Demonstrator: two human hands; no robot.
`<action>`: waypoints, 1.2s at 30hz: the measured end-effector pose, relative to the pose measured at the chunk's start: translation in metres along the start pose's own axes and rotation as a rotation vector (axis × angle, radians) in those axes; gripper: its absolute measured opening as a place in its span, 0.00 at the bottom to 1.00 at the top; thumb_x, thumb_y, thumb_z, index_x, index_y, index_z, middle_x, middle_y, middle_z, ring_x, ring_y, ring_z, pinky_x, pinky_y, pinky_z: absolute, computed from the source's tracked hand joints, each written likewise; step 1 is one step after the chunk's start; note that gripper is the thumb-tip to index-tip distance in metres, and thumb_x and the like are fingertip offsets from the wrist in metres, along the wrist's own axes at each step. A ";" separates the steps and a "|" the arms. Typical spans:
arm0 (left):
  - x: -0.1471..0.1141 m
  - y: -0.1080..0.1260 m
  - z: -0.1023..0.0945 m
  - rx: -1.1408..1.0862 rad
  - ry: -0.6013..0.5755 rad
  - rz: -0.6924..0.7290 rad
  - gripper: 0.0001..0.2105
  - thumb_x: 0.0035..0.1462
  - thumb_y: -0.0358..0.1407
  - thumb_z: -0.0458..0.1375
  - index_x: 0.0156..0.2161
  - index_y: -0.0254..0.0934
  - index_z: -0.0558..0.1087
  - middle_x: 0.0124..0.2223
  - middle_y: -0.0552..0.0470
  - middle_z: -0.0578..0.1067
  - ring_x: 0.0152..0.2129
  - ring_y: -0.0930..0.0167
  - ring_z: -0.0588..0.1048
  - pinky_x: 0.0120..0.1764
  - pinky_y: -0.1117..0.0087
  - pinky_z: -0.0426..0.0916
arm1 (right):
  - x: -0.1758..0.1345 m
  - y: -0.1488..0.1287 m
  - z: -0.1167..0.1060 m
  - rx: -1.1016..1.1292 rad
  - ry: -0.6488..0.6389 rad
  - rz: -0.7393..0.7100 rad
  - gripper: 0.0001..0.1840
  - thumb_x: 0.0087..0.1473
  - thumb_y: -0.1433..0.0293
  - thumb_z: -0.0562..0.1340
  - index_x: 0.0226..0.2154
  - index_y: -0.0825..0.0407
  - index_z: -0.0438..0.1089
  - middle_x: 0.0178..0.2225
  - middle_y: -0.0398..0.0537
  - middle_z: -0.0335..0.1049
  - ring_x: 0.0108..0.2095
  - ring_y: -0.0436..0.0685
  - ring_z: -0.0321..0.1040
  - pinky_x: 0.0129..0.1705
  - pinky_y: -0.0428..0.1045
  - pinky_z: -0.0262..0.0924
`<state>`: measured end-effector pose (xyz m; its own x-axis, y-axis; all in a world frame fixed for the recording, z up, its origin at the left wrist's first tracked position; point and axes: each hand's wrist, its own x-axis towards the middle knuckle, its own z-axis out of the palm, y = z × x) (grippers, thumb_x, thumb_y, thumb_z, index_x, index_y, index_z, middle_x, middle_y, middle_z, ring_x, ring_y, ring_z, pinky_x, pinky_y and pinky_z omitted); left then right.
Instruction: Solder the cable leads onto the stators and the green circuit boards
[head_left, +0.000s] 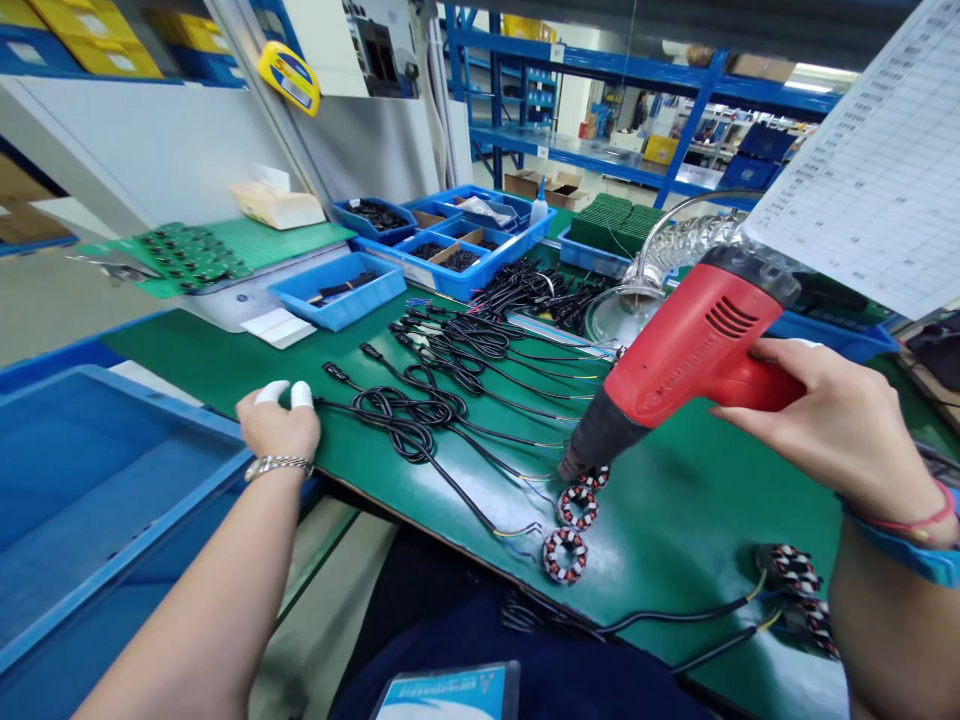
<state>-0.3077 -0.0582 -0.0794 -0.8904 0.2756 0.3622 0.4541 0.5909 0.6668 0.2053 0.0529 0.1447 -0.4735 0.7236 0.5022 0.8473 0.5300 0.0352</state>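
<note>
My right hand (840,410) is wrapped around the handle of a red heat gun (682,340). Its dark nozzle points down at a row of small ring-shaped motor stators (565,556), close above the farther ones. At the left table edge, my left hand (279,425) is curled closed, with white covers on two fingertips. A black cable (405,435) runs into its fingers, though the gripped end is hidden. Several coiled cables (480,345) lie side by side, connectors to the left and thin bare-ended wires toward the stators.
Two more stators (795,570) with cables lie at the right front. A large blue bin (120,400) stands at left. Behind are a small blue tray (337,290), a divided blue parts tray (450,240), a flexible metal duct (690,240) and green circuit boards (187,250).
</note>
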 end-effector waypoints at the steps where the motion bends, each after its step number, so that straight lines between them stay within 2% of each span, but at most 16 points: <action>1: 0.000 0.000 0.000 -0.001 0.001 -0.001 0.22 0.52 0.41 0.52 0.48 0.27 0.70 0.49 0.37 0.66 0.46 0.58 0.67 0.52 0.56 0.59 | 0.000 0.000 0.000 0.000 0.003 -0.002 0.28 0.36 0.58 0.63 0.43 0.48 0.65 0.39 0.46 0.71 0.35 0.60 0.69 0.38 0.53 0.64; 25: 0.000 0.001 0.000 -0.009 -0.011 -0.009 0.20 0.53 0.40 0.52 0.47 0.28 0.69 0.48 0.39 0.65 0.46 0.61 0.66 0.52 0.57 0.58 | 0.000 -0.011 -0.001 0.091 -0.036 -0.050 0.30 0.37 0.57 0.63 0.45 0.46 0.65 0.41 0.45 0.70 0.37 0.61 0.69 0.40 0.54 0.64; 31: 0.000 0.001 0.000 -0.019 -0.014 -0.011 0.20 0.53 0.40 0.52 0.47 0.28 0.69 0.48 0.40 0.65 0.46 0.62 0.66 0.52 0.59 0.58 | -0.003 -0.010 -0.002 0.039 -0.025 -0.058 0.28 0.37 0.56 0.63 0.44 0.46 0.65 0.37 0.45 0.71 0.32 0.58 0.69 0.36 0.53 0.64; 36: 0.000 0.001 0.000 -0.036 -0.013 -0.015 0.20 0.53 0.41 0.52 0.47 0.28 0.69 0.48 0.41 0.65 0.45 0.62 0.66 0.53 0.59 0.57 | -0.002 -0.012 -0.001 0.060 -0.024 -0.072 0.29 0.38 0.57 0.63 0.46 0.47 0.64 0.39 0.46 0.70 0.35 0.59 0.69 0.39 0.53 0.63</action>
<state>-0.3075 -0.0580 -0.0788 -0.8973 0.2766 0.3439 0.4414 0.5677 0.6949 0.1961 0.0442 0.1440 -0.5391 0.6928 0.4790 0.7953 0.6059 0.0187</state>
